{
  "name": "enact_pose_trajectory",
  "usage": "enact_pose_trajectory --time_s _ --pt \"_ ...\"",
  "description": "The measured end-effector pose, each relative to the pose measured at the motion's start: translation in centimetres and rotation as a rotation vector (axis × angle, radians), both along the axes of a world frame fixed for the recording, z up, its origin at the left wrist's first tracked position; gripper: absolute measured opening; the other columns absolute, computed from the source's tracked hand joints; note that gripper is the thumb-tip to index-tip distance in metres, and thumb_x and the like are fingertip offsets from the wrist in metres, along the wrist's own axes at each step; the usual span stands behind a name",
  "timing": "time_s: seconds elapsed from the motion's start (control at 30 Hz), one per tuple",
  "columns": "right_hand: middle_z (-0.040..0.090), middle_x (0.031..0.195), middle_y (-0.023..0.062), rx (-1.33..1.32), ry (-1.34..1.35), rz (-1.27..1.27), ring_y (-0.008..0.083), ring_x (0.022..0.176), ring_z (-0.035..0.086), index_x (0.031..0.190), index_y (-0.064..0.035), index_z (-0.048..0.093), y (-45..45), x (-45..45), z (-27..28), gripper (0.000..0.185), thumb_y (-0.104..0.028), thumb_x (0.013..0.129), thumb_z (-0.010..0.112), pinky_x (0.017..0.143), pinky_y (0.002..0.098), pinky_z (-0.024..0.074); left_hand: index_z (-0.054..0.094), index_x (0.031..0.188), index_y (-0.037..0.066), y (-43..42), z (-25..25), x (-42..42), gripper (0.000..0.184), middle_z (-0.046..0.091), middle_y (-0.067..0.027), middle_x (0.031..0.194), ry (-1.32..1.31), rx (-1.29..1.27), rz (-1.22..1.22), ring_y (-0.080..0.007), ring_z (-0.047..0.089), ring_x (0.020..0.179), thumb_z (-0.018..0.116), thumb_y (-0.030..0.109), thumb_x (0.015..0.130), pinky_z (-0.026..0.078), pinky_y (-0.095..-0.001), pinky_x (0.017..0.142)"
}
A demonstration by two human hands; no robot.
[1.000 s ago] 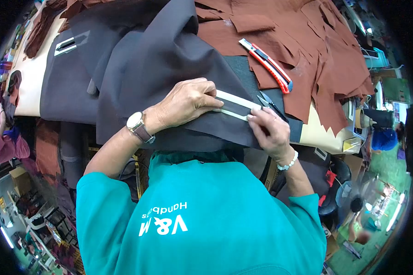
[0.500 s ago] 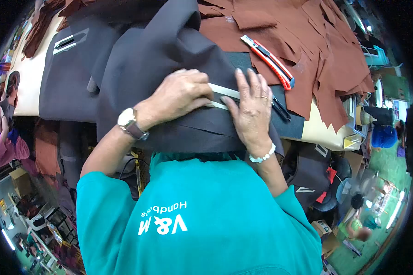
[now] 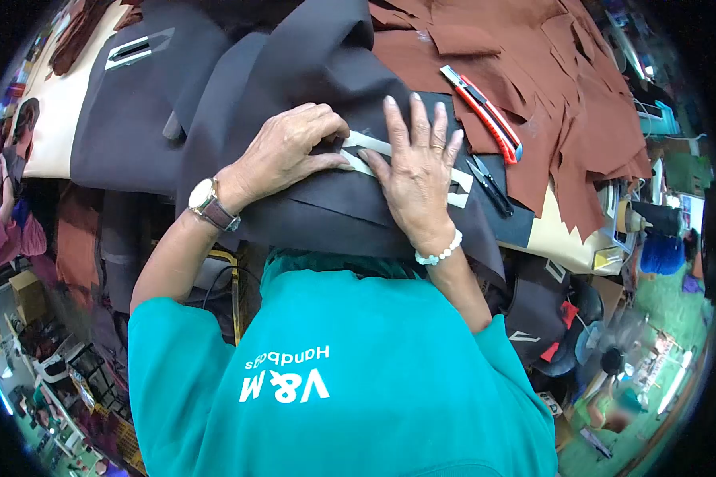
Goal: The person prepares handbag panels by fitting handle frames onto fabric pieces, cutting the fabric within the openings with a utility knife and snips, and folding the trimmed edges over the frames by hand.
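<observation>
One white frame (image 3: 465,184) under my spread right hand (image 3: 417,171); left hand (image 3: 290,145) curled at its left end, grip unclear; uneven pressing could crease dark cloth (image 3: 318,79).

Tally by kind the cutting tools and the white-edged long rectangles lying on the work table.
Red utility knife with a blue end: 1
Small metal snips with black handles: 1
White-edged long rectangles, one partly covered by the right hand: 2
Total: 4
</observation>
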State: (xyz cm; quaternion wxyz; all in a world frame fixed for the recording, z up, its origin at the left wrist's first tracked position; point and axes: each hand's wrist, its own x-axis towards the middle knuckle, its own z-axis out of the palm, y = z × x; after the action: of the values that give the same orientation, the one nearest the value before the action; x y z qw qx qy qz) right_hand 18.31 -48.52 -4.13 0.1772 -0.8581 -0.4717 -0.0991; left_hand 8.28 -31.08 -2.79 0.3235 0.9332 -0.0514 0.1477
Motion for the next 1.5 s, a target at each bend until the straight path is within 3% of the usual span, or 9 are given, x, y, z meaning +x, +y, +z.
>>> enact_pose_trajectory --time_s 0.57,0.8,1.03,1.13,1.2,1.27,1.37,1.47,1.5 --pt "0.027 0.144 0.0154 -0.097 0.239 0.244 0.0394 0.135 0.019 0.140 -0.0071 0.028 -2.4 0.8 1.7 0.103 -0.053 0.060 0.074 0.105 0.0615 0.0145 0.059 0.099 0.004 0.4 0.0 -0.8 0.037 0.057 -0.0097 0.084 -0.045 0.024 0.041 -0.0257 0.057 0.080 0.073 0.019 0.070 0.047 -0.0344 0.070" --pt "0.055 0.114 0.0171 0.049 0.170 0.465 0.0326 0.103 0.055 0.118 -0.0006 0.053 2.9 3.6 4.4 0.049 -0.028 0.079 0.066 0.086 0.0377 0.0452 0.061 0.078 0.003 -4.2 0.3 -2.6 0.016 0.060 -0.0099 0.088 -0.147 0.188 0.360 -0.0261 0.059 0.081 0.071 0.012 0.069 0.048 -0.0351 0.068" --pt "0.058 0.067 0.0166 -0.052 0.176 0.487 0.0336 0.062 0.060 0.085 -0.0040 0.053 10.2 2.7 1.6 0.023 -0.025 0.082 0.061 0.058 0.0447 0.0468 0.062 0.089 0.000 -7.3 -1.1 -2.9 0.020 0.062 -0.0142 0.099 -0.229 0.176 0.629 -0.0314 0.059 0.096 0.069 0.010 0.073 0.046 -0.0396 0.083" --pt "0.059 0.072 0.0150 -0.045 0.372 0.497 0.0332 0.066 0.060 0.083 -0.0048 0.052 11.3 3.6 3.4 0.020 -0.022 0.080 0.063 0.061 0.0445 0.0462 0.063 0.089 0.000 -6.9 -1.3 -2.8 0.020 0.062 -0.0147 0.099 -0.228 0.164 0.657 -0.0323 0.058 0.098 0.069 0.010 0.073 0.046 -0.0402 0.085" --pt "0.058 0.100 0.0122 -0.063 0.204 0.498 0.0305 0.095 0.057 0.093 -0.0057 0.055 11.8 3.2 7.1 0.023 -0.015 0.074 0.065 0.077 0.0370 0.0462 0.063 0.088 0.000 -6.2 -1.1 -2.7 0.020 0.062 -0.0146 0.099 -0.229 0.150 0.642 -0.0323 0.058 0.097 0.069 0.011 0.073 0.046 -0.0403 0.084" --pt "0.056 0.106 0.0132 0.289 -0.018 0.749 0.0308 0.104 0.052 0.104 -0.0055 0.054 13.8 3.7 6.4 0.035 -0.011 0.070 0.064 0.091 0.0392 0.0406 0.063 0.087 0.001 -6.1 -1.7 -2.8 0.018 0.062 -0.0138 0.098 -0.272 0.155 0.648 -0.0318 0.059 0.097 0.070 0.011 0.072 0.047 -0.0405 0.083" --pt "0.056 0.109 0.0154 0.101 -0.181 0.919 0.0315 0.111 0.048 0.113 -0.0044 0.050 16.1 2.6 5.6 0.049 -0.009 0.066 0.061 0.099 0.0426 0.0330 0.063 0.086 0.003 -6.2 -2.4 -2.7 0.018 0.062 -0.0127 0.096 -0.320 0.154 0.642 -0.0314 0.059 0.096 0.070 0.010 0.072 0.047 -0.0409 0.081" --pt "0.064 0.081 0.0152 -0.570 -0.019 0.890 0.0325 0.085 0.062 0.096 -0.0073 0.062 17.8 2.0 7.5 0.026 -0.015 0.071 0.058 0.084 0.0453 0.0438 0.062 0.088 0.003 -6.1 -2.4 -2.8 0.020 0.062 -0.0121 0.098 -0.332 0.154 0.631 -0.0311 0.059 0.096 0.070 0.011 0.072 0.047 -0.0415 0.081" --pt "0.063 0.075 0.0146 -0.424 0.043 0.914 0.0334 0.077 0.062 0.091 -0.0078 0.062 18.4 2.4 7.6 0.020 -0.017 0.073 0.058 0.077 0.0451 0.0462 0.062 0.094 0.003 -6.2 -2.5 -2.7 0.026 0.059 -0.0138 0.106 -0.309 0.133 0.655 -0.0331 0.056 0.101 0.071 0.012 0.072 0.046 -0.0423 0.084"
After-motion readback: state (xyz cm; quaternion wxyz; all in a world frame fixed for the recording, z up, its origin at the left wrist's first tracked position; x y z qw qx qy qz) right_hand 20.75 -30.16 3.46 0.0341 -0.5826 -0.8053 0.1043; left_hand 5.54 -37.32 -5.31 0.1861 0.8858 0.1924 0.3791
